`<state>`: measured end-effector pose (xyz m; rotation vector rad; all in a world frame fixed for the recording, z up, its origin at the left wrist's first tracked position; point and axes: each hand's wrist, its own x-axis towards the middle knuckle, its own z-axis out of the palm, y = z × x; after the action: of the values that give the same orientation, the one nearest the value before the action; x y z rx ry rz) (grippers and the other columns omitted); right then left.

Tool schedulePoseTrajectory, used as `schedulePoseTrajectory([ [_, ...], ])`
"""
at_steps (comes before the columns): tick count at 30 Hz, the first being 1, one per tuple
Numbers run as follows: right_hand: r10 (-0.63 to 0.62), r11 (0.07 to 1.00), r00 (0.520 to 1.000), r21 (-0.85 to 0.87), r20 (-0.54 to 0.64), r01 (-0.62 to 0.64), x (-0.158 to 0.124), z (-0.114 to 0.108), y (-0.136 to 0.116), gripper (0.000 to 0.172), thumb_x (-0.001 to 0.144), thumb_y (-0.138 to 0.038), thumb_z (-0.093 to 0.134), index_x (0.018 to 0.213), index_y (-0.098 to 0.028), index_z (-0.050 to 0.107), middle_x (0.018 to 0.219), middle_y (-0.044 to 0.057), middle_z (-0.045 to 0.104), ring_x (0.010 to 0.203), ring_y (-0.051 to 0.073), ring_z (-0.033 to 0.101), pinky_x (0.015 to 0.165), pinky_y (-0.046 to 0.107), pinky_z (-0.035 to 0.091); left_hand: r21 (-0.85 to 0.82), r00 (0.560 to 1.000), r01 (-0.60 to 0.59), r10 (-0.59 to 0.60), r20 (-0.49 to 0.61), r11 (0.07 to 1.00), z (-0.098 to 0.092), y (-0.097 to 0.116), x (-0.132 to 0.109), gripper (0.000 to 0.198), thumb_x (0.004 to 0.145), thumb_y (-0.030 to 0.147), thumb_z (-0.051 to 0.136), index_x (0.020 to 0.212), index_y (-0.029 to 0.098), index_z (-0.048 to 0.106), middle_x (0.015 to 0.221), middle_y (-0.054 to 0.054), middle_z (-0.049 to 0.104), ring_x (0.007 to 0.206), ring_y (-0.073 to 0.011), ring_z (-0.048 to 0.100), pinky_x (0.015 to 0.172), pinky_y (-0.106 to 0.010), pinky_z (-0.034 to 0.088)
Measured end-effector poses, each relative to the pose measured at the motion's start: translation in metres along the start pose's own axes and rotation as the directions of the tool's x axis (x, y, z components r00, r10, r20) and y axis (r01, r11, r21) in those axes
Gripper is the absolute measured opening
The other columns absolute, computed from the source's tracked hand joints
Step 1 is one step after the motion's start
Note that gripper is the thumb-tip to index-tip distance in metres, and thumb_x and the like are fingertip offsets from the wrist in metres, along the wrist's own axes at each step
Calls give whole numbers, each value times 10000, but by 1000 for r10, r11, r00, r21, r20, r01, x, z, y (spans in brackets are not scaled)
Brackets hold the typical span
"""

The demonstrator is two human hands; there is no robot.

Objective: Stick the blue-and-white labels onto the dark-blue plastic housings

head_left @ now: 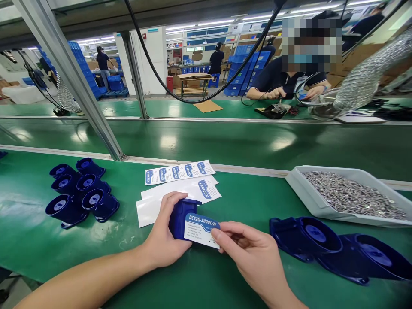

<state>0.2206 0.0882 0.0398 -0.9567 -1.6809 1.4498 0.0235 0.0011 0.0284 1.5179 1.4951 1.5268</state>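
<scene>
My left hand [167, 238] is wrapped round a dark blue plastic pump housing [186, 209] just above the green bench. Between the thumb and fingers of my right hand [249, 251] is the right end of a white and blue label [201, 231] printed "DC52Q-5000L/H". Its left part lies against the housing's face, while the right end sticks out past the edge. How much of it adheres, I cannot tell. Behind my hands lie a label sheet [177, 172] with several labels and backing sheets [180, 189], one still bearing a label.
Several blue housings [82, 189] stand grouped at left; two more housings [322, 240] lie at right. A white tray [299, 189] of metal screws sits behind them. A metal post [74, 81] rises at left. Across the bench, a co-worker [270, 81] handles small parts; a black cable [154, 73] hangs overhead.
</scene>
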Motion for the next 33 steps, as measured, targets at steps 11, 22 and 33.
schedulePoseTrajectory([
  [11, 2, 1000, 1000, -3, -3, -2, -1, 0, 2, 283, 788, -445, 853, 834, -170, 810, 697, 52, 706, 529, 126, 665, 514, 149, 583, -3, 1000, -8, 8, -3, 1000, 0, -1, 1, 880, 721, 30, 762, 1469, 344, 422, 1464, -82, 416, 1396, -283, 442, 1219, -463, 376],
  [22, 21, 1000, 1000, -19, -8, -21, -1, 0, 1, 308, 775, -458, 860, 838, -161, 809, 730, 63, 721, 527, 130, 665, 514, 157, 590, 9, 1000, -29, 29, -5, 1000, 0, 0, 1, 872, 735, 41, 775, 1476, 329, 416, 1461, -91, 419, 1399, -282, 440, 1216, -454, 390],
  [33, 66, 998, 998, -17, -5, -66, 0, 1, -1, 329, 772, -481, 858, 849, -165, 806, 731, 59, 719, 551, 121, 671, 539, 140, 588, 21, 999, -35, 35, -1, 999, 1, 0, 2, 861, 737, 66, 786, 1470, 335, 422, 1452, -79, 426, 1388, -269, 451, 1217, -452, 389],
])
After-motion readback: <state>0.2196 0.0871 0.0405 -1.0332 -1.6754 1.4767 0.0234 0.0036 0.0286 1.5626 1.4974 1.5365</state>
